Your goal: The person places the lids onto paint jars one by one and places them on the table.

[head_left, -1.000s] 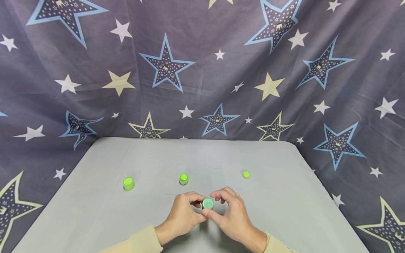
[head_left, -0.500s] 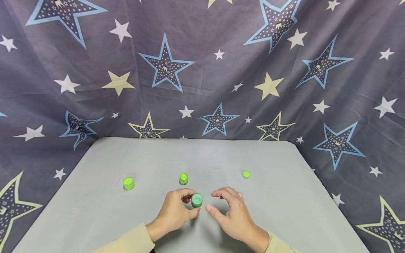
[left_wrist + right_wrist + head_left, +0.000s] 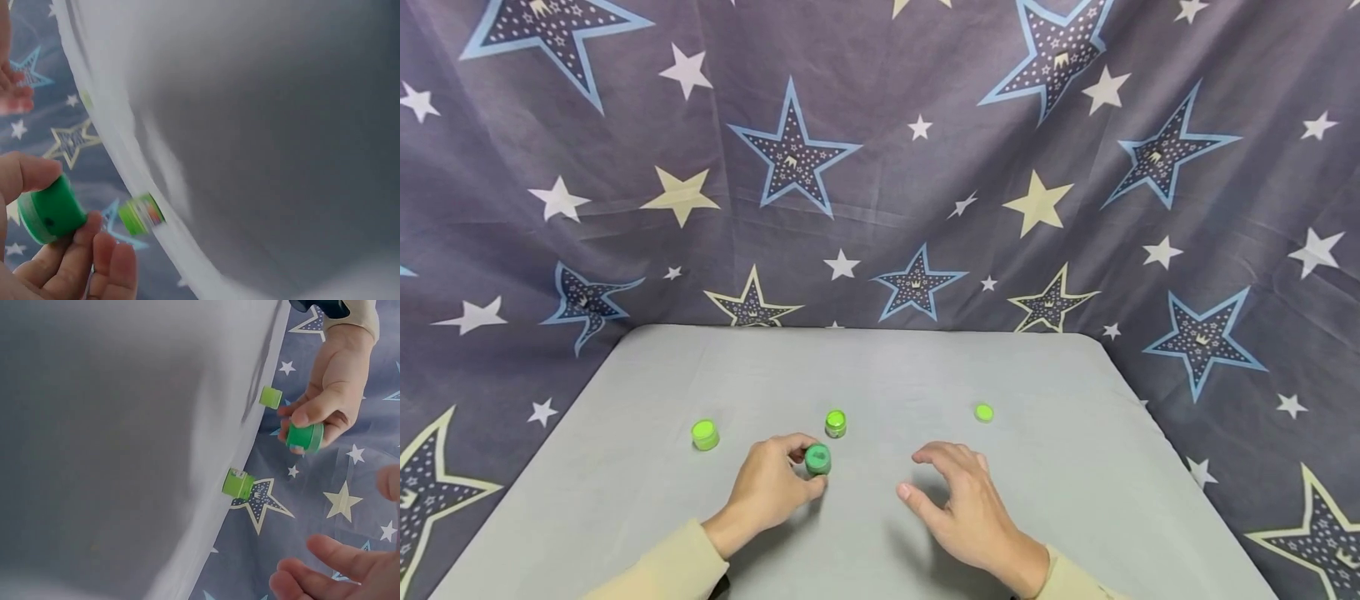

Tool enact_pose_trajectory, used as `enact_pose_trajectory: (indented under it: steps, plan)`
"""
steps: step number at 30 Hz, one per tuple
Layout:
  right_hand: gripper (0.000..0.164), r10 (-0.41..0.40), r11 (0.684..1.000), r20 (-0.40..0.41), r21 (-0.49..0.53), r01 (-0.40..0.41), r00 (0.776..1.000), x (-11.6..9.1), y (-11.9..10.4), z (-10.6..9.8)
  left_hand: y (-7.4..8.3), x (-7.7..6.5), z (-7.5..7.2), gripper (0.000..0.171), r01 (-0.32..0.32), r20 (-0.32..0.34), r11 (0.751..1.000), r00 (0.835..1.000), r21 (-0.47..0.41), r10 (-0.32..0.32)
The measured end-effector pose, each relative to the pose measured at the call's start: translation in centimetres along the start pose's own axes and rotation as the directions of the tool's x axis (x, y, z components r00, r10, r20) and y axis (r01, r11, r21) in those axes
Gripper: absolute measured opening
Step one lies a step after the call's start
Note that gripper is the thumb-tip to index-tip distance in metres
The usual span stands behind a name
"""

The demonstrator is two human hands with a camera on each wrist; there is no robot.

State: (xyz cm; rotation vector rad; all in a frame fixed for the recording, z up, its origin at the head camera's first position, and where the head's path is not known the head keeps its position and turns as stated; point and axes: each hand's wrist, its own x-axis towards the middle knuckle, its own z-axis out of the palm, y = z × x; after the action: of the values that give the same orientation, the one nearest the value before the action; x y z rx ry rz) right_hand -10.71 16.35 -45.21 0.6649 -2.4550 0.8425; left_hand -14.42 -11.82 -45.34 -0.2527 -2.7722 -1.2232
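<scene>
Head view: gray table (image 3: 895,367), starry curtain (image 3: 880,192), left hand (image 3: 767,485) around green jar (image 3: 818,460), right hand (image 3: 964,510) loose.

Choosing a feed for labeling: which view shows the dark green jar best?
Left wrist: the dark green jar appears largest there, side-on, fingers hiding some edges. Head shows it small, from above; right wrist shows it side-on but smaller, also partly covered.

Tabletop (image 3: 895,371) — plain pale grey, green jar (image 3: 817,460) above it, lime-green pots (image 3: 705,436) on it, curtain (image 3: 880,200) behind it — slate, star-patterned
</scene>
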Motion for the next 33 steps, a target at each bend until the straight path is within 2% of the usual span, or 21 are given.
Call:
enact_pose_trajectory:
  steps: [4,13,20,27,33]
  plan:
    - [0.038,-0.012,0.999,0.021,-0.035,0.013,1.000,-0.3,0.7,-0.2,-1.3,0.3,-1.0,0.030,0.023,-0.008,0.998,1.000,0.060,-0.022]
    - [0.046,0.047,0.993,0.064,-0.107,-0.040,0.997,-1.1,2.1,-1.0,-3.6,0.7,-2.9,0.034,0.062,-0.026,0.990,0.998,0.126,-0.060]
    - [0.052,0.083,0.984,0.082,-0.165,-0.068,0.993,-1.6,3.3,-1.7,-4.8,0.8,-4.2,0.030,0.103,0.014,0.984,0.994,0.148,-0.106]
    - [0.060,0.094,0.965,0.099,-0.255,-0.066,0.991,-2.1,4.5,-2.3,-5.8,0.9,-4.9,0.021,0.157,0.062,0.972,0.983,0.174,-0.170]
    - [0.065,0.122,0.949,0.097,-0.304,-0.087,0.988,-2.4,5.5,-2.9,-6.6,0.8,-5.5,0.021,0.155,0.075,0.964,0.982,0.217,-0.175]
